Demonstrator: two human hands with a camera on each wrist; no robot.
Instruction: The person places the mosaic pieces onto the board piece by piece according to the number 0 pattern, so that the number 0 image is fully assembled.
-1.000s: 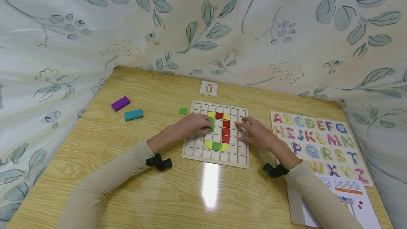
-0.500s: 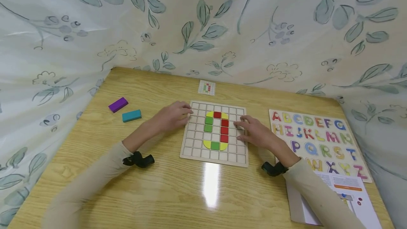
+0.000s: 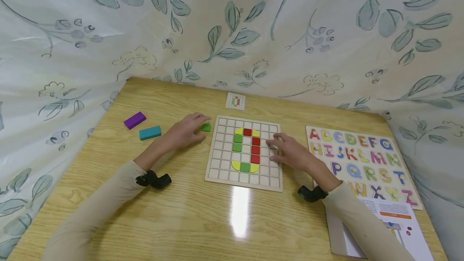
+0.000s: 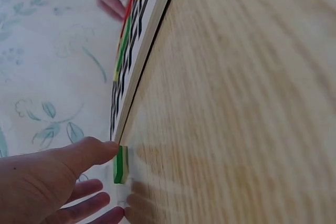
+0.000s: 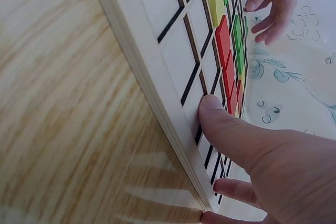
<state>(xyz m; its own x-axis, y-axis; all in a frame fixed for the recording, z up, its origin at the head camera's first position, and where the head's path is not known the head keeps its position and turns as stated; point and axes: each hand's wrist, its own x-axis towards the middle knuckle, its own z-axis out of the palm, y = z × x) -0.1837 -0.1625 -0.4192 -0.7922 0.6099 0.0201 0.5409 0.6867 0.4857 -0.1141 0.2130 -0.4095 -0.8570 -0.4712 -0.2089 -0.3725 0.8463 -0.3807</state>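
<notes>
while the left hand (image 3: 186, 131) reaches the loose green tile (image 3: 206, 127) on the table (image 3: 108, 196), just left of the grid board (image 3: 217, 160), the step in hand seems to be picking up this tile. its thumb touches the tile's edge and the other fingers are spread near it, not yet closed around. the next move probably calls for a pinch and a lift toward a free cell. the right hand (image 3: 290, 152) rests flat on the board's right side, thumb pressing a cell, fingers relaxed.
</notes>
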